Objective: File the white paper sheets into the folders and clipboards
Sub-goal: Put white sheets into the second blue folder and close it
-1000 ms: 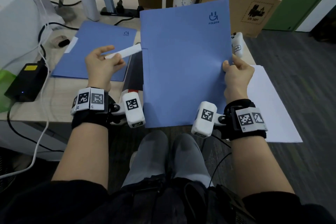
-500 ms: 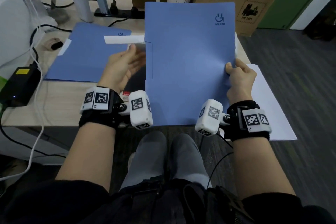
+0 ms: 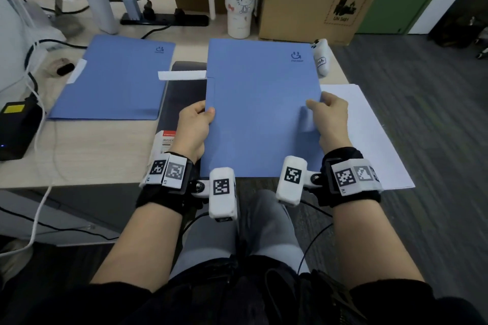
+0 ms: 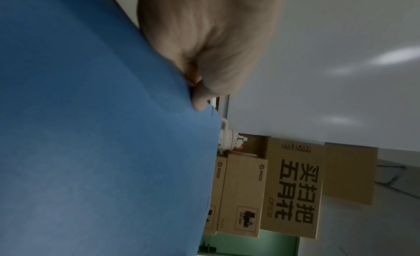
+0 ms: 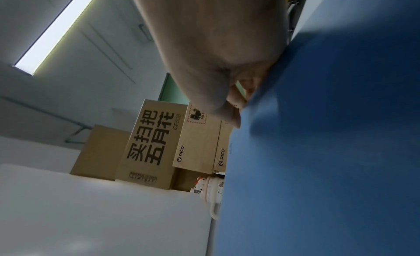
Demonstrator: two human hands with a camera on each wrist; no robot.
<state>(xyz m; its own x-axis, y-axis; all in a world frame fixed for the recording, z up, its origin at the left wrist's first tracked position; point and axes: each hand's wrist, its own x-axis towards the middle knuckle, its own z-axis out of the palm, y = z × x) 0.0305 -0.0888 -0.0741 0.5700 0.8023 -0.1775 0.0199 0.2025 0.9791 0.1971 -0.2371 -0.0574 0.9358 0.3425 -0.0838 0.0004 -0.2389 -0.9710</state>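
A closed blue card folder [image 3: 261, 113] lies at the near edge of a pale wooden desk [image 3: 87, 150], pinched by the left hand [image 3: 194, 128] and right hand [image 3: 331, 116] at its sides. White paper sheets [image 3: 369, 134] lie beside it; brown cardboard boxes [image 3: 314, 0] stand behind, over grey carpet [image 3: 427, 113].

left hand [image 3: 194, 128] fingers: tucked under the blue folder [image 3: 261, 113], only the thumb shows on top.
right hand [image 3: 331, 119] fingers: likewise hidden beneath the folder's right edge.
folder contents: closed cover, nothing inside can be seen.
white paper sheets [image 3: 369, 134]: partly covered by the folder and the right hand.
dark clipboard [image 3: 182, 92]: mostly hidden beyond the left hand; its clip, perhaps under the folder, is not visible.
logo lettering: too small to read.
wrist views: blurred; hands cut by the top edge.
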